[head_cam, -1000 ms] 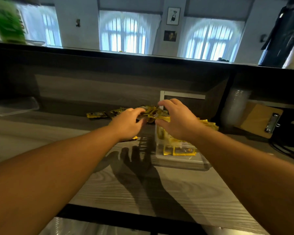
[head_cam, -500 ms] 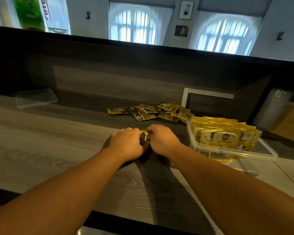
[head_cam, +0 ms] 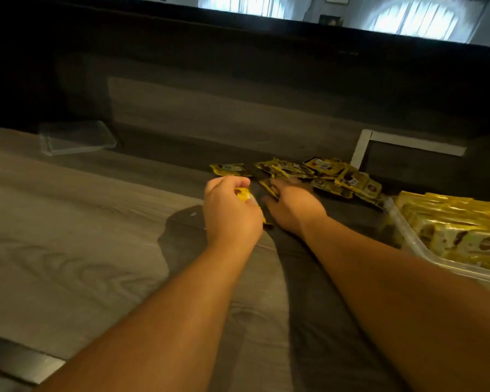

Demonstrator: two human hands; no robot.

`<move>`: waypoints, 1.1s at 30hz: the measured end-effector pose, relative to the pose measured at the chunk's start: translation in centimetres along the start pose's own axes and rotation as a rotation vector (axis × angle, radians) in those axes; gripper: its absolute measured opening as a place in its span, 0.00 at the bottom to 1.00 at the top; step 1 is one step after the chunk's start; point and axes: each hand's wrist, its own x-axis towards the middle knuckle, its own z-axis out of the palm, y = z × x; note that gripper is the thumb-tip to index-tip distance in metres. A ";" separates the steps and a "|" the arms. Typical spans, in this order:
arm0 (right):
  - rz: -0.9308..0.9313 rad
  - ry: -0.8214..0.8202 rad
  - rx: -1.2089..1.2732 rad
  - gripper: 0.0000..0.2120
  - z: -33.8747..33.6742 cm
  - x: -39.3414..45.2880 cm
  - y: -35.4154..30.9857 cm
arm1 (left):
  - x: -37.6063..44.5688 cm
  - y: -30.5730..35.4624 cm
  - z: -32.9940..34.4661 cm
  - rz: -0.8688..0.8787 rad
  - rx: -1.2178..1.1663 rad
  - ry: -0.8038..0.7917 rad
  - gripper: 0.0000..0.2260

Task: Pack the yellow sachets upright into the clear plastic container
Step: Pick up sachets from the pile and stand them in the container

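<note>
The left hand (head_cam: 229, 213) hovers just above the grey wood-grain worktop (head_cam: 68, 236) with its fingers curled, its grip pinching a small yellow foil sachet (head_cam: 244, 194) whose upper edge shows between thumb and fingers; how many sachets it holds cannot be told. Just to the right of it, nearly touching, the right hand (head_cam: 293, 207) lies low over the worktop with its fingers stretched forward and loosely spread, its grip not closed round anything, the fingertips (head_cam: 277, 188) resting on or right at the nearest sachet of a loose heap of yellow foil sachets (head_cam: 317, 175); motion blur hides whether they actually press it. That heap lies flat and jumbled immediately beyond and to the right of the right hand, with a single flat yellow sachet (head_cam: 229, 169) apart from it, just beyond the left hand's knuckles. Farther right of the right forearm, at the picture's edge, stands the clear rectangular plastic container (head_cam: 408, 236), partly cut off, already packed with rows of upright yellow sachets (head_cam: 453, 222) standing on edge against one another. Well to the left of the left hand, back near the dark rear panel, a clear flat plastic lid (head_cam: 77, 137) lies on the worktop. Beyond the heap, a white-edged frame (head_cam: 362, 148) leans or is set in the dark wall behind the worktop. Both forearms are bare and reach forward from the lower edge.
</note>
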 end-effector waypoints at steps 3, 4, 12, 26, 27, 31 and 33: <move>-0.022 0.134 -0.021 0.22 0.0 -1.1 0.1 | -0.2 0.1 -0.3 -0.074 -0.103 0.032 0.24; -0.052 0.157 -0.062 0.18 -0.2 -1.5 0.0 | -0.3 0.0 -0.5 -0.085 -0.132 0.054 0.26; 0.002 0.407 0.374 0.10 -3.1 -6.5 0.0 | -1.9 0.5 -2.0 -0.168 -0.204 0.136 0.24; -0.090 0.446 1.194 0.11 -9.6 -23.5 3.2 | -13.0 13.2 -3.8 -0.622 -0.741 -0.151 0.09; -0.106 0.411 1.271 0.11 -10.2 -24.7 3.6 | -14.2 13.9 -3.5 -0.632 -0.761 -0.216 0.11; -0.107 0.385 1.305 0.10 -12.0 -28.5 5.8 | -18.7 16.8 -2.6 -0.620 -0.900 -0.507 0.30; -0.101 0.493 1.075 0.06 -12.4 -29.7 7.4 | -20.3 17.8 -2.4 -0.584 -0.874 -0.535 0.28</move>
